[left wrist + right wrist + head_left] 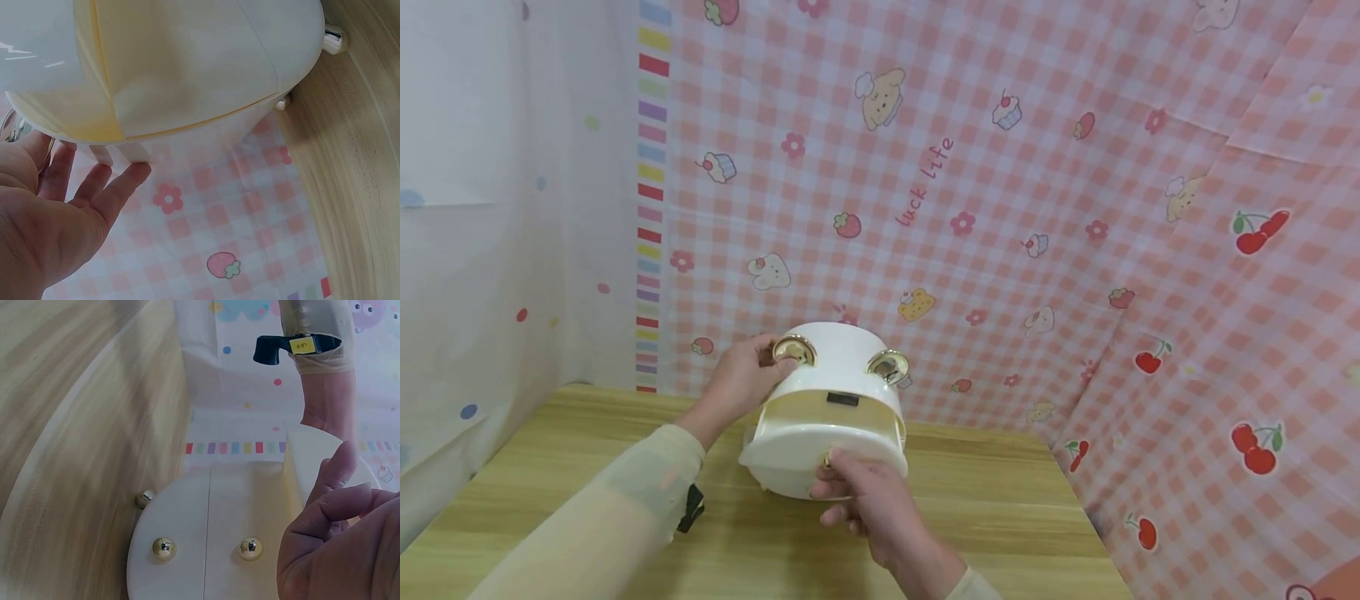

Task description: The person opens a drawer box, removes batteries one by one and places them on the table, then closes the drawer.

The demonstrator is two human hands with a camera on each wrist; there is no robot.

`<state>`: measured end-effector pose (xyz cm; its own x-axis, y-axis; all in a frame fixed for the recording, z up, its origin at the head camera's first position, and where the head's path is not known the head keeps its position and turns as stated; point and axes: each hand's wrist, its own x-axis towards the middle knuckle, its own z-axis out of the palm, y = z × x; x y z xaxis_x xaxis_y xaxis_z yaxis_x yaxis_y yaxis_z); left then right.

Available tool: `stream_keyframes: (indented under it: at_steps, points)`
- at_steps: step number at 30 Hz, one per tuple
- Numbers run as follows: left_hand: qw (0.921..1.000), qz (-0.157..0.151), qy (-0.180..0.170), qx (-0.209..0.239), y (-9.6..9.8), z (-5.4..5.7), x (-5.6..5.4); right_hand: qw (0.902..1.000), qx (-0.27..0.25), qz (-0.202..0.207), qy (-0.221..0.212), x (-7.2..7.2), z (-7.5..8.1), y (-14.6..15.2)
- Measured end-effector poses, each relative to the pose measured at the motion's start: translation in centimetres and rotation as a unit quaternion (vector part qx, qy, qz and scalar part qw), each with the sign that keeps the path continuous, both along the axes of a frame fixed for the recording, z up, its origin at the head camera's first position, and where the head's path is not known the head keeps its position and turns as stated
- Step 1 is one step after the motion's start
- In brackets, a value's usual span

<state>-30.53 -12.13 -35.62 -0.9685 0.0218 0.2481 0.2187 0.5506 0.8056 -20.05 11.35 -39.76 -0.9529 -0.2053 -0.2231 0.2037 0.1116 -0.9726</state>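
Note:
A white storage box (842, 346) with gold round ears stands on the table, its upper front gaping on a cream interior. My left hand (745, 375) grips the box at its left ear (795, 350), thumb in front; in the left wrist view its fingers (128, 181) reach along the back. My right hand (872, 496) is at the front panel (786, 458), fingers loosely bent, fingertips close to a gold knob (827, 460). In the right wrist view the upper knob (250, 549) and the lower knob (164, 549) both show uncovered, beside that hand.
The wood-grain table (1000, 508) spreads around the box. A pink checked cloth (970, 275) hangs close behind and along the right, a pale dotted cloth (482, 250) at the left. A black strap device (691, 508) sits on the left wrist. Gold feet (144, 499) support the box.

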Motion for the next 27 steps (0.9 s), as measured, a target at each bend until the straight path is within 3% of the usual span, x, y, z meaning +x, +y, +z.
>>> stream_keyframes:
  at_steps: [27]
  points:
    - [1.0, -0.004, -0.007, -0.005, 0.0, -0.2, -0.2, 0.9997, -0.015, 0.017, -0.011, 1.9, -0.2, 0.4]
